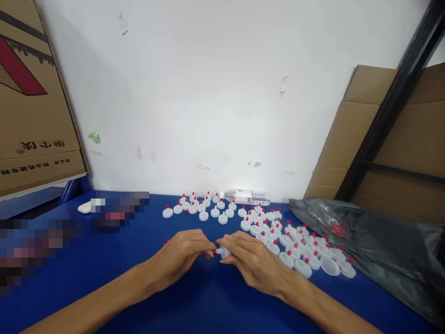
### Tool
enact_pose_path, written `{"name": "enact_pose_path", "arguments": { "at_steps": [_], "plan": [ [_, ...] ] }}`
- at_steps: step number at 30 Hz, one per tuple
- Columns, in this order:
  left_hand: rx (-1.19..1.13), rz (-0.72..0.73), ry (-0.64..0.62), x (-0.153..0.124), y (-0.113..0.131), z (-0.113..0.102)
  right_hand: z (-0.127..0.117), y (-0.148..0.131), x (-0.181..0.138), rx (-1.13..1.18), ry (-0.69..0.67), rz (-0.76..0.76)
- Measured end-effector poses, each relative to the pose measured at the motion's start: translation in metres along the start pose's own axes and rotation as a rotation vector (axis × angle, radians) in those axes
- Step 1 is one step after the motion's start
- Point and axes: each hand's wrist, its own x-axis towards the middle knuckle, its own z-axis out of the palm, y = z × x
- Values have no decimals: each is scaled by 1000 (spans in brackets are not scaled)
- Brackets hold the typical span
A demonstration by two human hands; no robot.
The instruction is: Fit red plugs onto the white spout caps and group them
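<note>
My right hand [251, 255] is closed round a white nozzle cap [224, 252], tipped on its side with its spout toward the left. My left hand [186, 254] pinches a small red tip [214, 252] at the end of that spout. Fingers hide part of both pieces. Just beyond the hands, several white caps without red tips, such as one bare nozzle cap [223, 220], stand on the blue table [208, 297]. Many red-tipped caps [303, 268] are spread to the right of my right hand. Some red bits show partly behind my left hand.
A clear plastic bottle [260, 198] lies against the white wall behind the caps. Dark plastic sheeting [392, 250] covers the right side, with a clear bag of red pieces [335, 227] on it. Cardboard [38, 116] stands at left. A white object [84, 208] lies at back left.
</note>
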Motion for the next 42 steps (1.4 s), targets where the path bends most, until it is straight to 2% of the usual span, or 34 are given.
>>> {"name": "enact_pose_path", "arguments": {
  "at_steps": [5, 11, 15, 20, 25, 29, 35, 42],
  "plan": [
    [126, 35, 49, 7, 3, -8, -5, -3, 6, 29, -37, 101],
    [188, 64, 25, 13, 1, -17, -9, -9, 14, -54, -53, 208],
    [239, -56, 37, 14, -9, -35, -12, -7, 15, -94, -62, 248],
    [307, -276, -150, 12, -20, -67, -10, 0, 12, -102, -114, 269],
    [169, -474, -289, 2, -28, -85, -8, 2, 12, -92, -149, 295],
    [85, -542, -378, -3, -32, -89, -12, 0, 12, -72, -142, 320],
    [70, -609, -455, 0, -26, -85, -10, -1, 13, -74, -189, 246],
    [138, -573, -428, 0, -24, -76, -8, 11, 8, -388, -217, 333]
  ]
}}
